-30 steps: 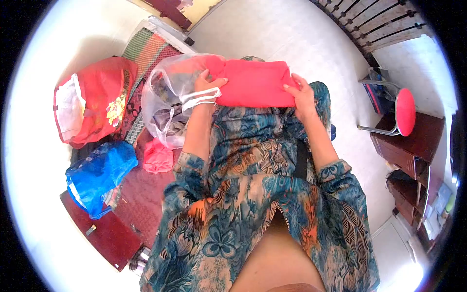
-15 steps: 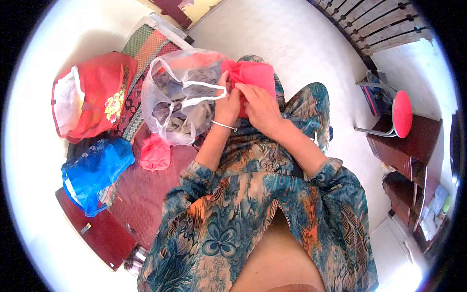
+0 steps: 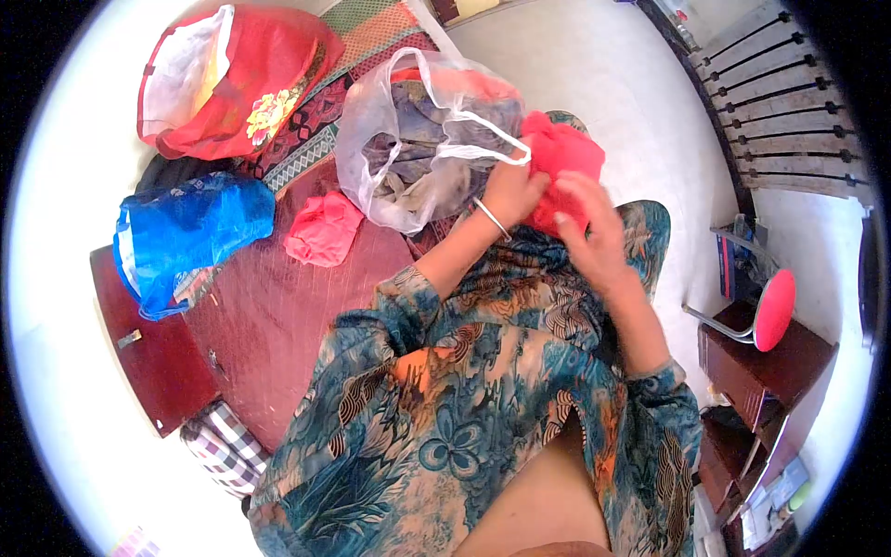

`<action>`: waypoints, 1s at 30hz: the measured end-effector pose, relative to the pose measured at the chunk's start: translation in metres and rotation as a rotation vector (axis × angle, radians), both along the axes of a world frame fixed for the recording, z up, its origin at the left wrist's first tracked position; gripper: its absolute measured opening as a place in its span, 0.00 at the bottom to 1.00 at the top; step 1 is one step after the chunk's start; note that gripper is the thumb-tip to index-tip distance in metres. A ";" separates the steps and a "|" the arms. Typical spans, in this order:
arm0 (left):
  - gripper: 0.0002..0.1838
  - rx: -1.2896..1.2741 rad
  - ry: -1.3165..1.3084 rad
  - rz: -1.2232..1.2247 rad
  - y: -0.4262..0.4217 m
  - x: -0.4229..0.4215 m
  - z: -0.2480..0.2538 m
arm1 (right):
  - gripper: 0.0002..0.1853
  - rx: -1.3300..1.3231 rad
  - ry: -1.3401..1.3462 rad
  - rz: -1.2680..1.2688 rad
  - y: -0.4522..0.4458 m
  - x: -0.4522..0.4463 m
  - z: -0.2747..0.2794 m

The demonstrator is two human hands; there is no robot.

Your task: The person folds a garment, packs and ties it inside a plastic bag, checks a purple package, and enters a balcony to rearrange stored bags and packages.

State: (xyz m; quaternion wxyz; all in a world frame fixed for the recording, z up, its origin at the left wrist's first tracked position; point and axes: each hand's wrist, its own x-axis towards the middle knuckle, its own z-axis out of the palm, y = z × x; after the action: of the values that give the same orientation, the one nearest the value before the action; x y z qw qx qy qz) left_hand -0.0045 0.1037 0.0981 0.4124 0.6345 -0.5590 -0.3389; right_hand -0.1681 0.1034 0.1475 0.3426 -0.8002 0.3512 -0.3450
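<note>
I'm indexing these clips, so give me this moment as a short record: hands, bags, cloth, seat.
left hand: closed on red cloth
right hand: at same cloth, grip unclear
clear plastic bag: beside left hand, fabric inside
blue bag: below red flowered bag in view
pink cloth: crumpled on reddish surface
red seat: far right

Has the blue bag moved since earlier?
No. The view shifted, but the blue bag keeps its place on the dark red surface, near the small pink bundle.
</note>
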 end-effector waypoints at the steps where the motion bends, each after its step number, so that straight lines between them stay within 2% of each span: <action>1: 0.20 -0.003 -0.031 -0.103 0.003 -0.005 0.025 | 0.25 -0.086 0.084 0.004 -0.007 -0.002 0.019; 2: 0.19 -0.007 -0.063 -0.206 0.005 -0.008 0.038 | 0.29 -0.173 0.167 0.007 -0.014 -0.004 0.039; 4: 0.20 -0.128 -0.286 -0.462 0.004 -0.013 0.045 | 0.33 -0.183 0.301 0.194 -0.027 -0.014 0.053; 6: 0.21 -0.188 -0.443 -0.681 0.004 -0.016 0.076 | 0.36 -0.114 0.443 0.330 -0.037 -0.024 0.066; 8: 0.17 -0.332 -0.355 -0.676 0.008 -0.015 0.084 | 0.36 0.040 0.596 0.411 -0.043 -0.031 0.080; 9: 0.16 -0.359 -0.312 -0.672 0.009 -0.014 0.086 | 0.31 0.135 0.738 0.356 -0.043 -0.029 0.087; 11: 0.12 -0.420 -0.237 -0.641 0.013 -0.009 0.095 | 0.26 0.227 0.955 0.362 -0.044 -0.035 0.074; 12: 0.12 -0.469 -0.256 -0.531 0.015 0.000 0.094 | 0.24 0.270 1.065 0.364 -0.045 -0.041 0.065; 14: 0.12 -0.564 -0.296 -0.310 0.019 0.032 0.088 | 0.18 0.331 0.821 0.222 -0.038 -0.064 0.037; 16: 0.13 -0.341 -0.481 -0.069 0.034 0.075 0.080 | 0.14 0.418 0.597 0.092 -0.037 -0.082 0.029; 17: 0.13 -0.338 -0.558 -0.031 0.041 0.099 0.069 | 0.13 0.475 0.494 0.026 -0.037 -0.088 0.028; 19: 0.12 -0.275 -0.708 0.034 0.055 0.132 0.062 | 0.09 0.567 0.278 -0.101 -0.042 -0.089 0.035; 22: 0.11 -0.227 -0.868 0.107 0.066 0.154 0.059 | 0.11 0.477 0.218 -0.243 -0.062 -0.070 0.067; 23: 0.11 -0.232 -0.912 0.131 0.067 0.157 0.058 | 0.11 0.436 0.136 -0.257 -0.068 -0.060 0.075; 26: 0.16 -0.012 -1.121 0.156 0.071 0.163 0.052 | 0.13 0.305 -0.045 -0.269 -0.083 -0.020 0.100; 29: 0.18 0.171 -1.226 0.128 0.069 0.169 0.034 | 0.13 0.224 -0.214 -0.224 -0.086 0.027 0.127; 30: 0.16 0.161 -1.190 0.113 0.070 0.171 0.034 | 0.13 0.215 -0.279 -0.184 -0.084 0.044 0.134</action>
State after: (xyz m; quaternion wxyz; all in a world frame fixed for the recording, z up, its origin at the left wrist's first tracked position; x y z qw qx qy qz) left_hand 0.1666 0.1740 0.1319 -0.0030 0.7731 -0.6319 0.0555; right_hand -0.1238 0.0198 0.2814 0.4386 -0.6680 0.4067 -0.4428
